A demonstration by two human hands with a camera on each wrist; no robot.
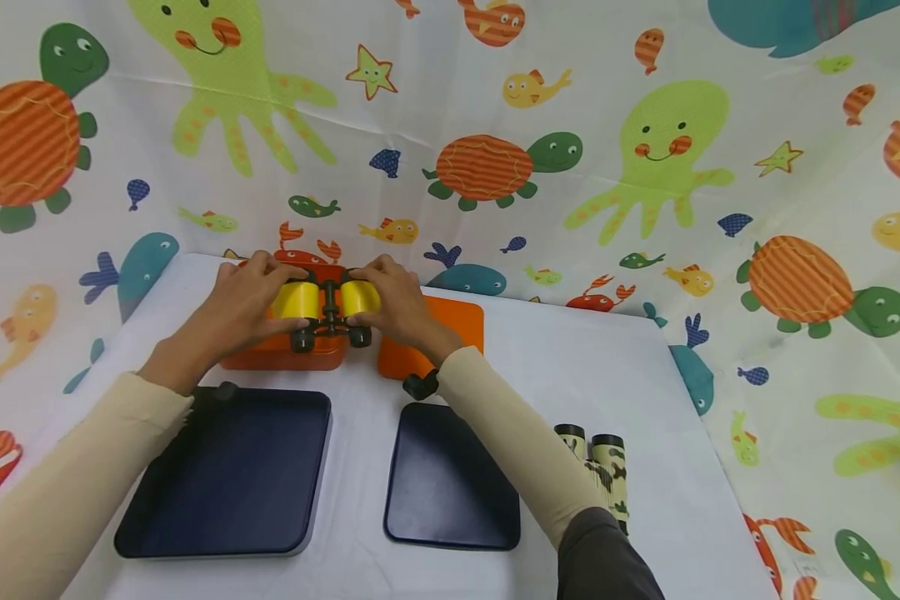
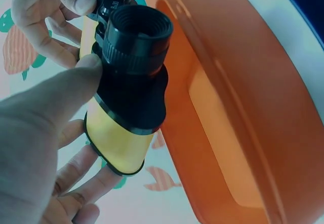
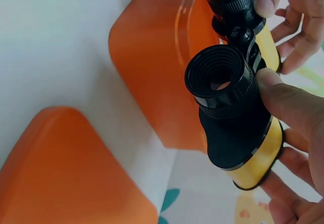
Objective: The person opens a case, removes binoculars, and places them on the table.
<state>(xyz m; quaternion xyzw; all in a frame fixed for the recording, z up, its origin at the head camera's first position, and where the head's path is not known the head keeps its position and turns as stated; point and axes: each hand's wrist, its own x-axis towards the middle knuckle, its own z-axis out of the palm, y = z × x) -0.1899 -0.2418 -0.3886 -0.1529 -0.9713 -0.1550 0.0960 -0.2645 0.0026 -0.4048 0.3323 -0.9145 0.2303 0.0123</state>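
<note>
A pair of yellow and black binoculars (image 1: pixel 361 297) is held up over an orange box (image 1: pixel 285 360) at the back of the table. My left hand (image 1: pixel 249 302) grips its left barrel and my right hand (image 1: pixel 393 302) the right one. In the left wrist view, the left thumb (image 2: pixel 88 67) lies along the black body near an eyepiece (image 2: pixel 136 47), with fingers under the yellow barrel. The right wrist view has the right thumb (image 3: pixel 276 90) placed likewise, eyepieces towards me. The box is open-topped; part of its inside shows in the left wrist view.
Right of the box lies an orange lid (image 1: pixel 457 321). Nearer are a large dark blue tray (image 1: pixel 228 475) at left and a smaller dark tray (image 1: pixel 450 492) in the middle. Camouflage-patterned binoculars (image 1: pixel 609 457) rest at right, partly behind my sleeve. A sea-animal printed curtain (image 1: pixel 420 92) hangs behind.
</note>
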